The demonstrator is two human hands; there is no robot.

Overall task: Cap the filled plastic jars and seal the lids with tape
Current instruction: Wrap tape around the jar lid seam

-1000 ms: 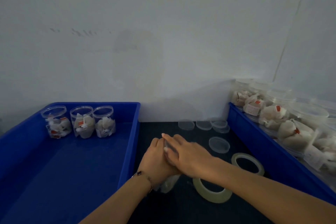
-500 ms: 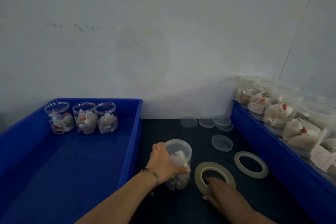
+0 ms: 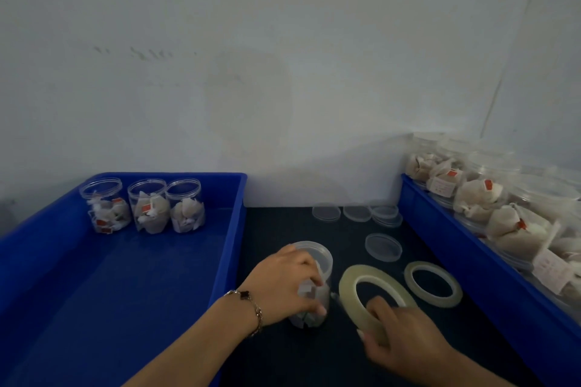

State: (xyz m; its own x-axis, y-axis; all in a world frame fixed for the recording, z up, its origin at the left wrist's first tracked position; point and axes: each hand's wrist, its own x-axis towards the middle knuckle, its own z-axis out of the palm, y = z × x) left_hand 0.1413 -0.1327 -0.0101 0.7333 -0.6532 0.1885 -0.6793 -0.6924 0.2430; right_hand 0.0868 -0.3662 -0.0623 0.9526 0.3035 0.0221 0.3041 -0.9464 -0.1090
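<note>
A capped clear jar [image 3: 319,256] filled with white sachets stands upright on the dark mat. My left hand [image 3: 287,284] grips its side, fingers curled round it. Just right of the jar, my right hand [image 3: 405,342] pinches a roll of clear tape [image 3: 352,286] at its near edge and tilts it up off the mat. A second tape roll [image 3: 432,284] lies flat further right. Several loose clear lids [image 3: 383,247] lie on the mat behind.
A blue bin [image 3: 232,229] on the left holds three jars [image 3: 147,206] of sachets at its far end. Another blue bin [image 3: 440,229] on the right is piled with filled jars [image 3: 481,198]. A white wall stands close behind.
My right hand left the jar's lid, reached the near tape roll and lifted its edge. My left hand kept hold of the jar, which now stands uncovered by hands on top.
</note>
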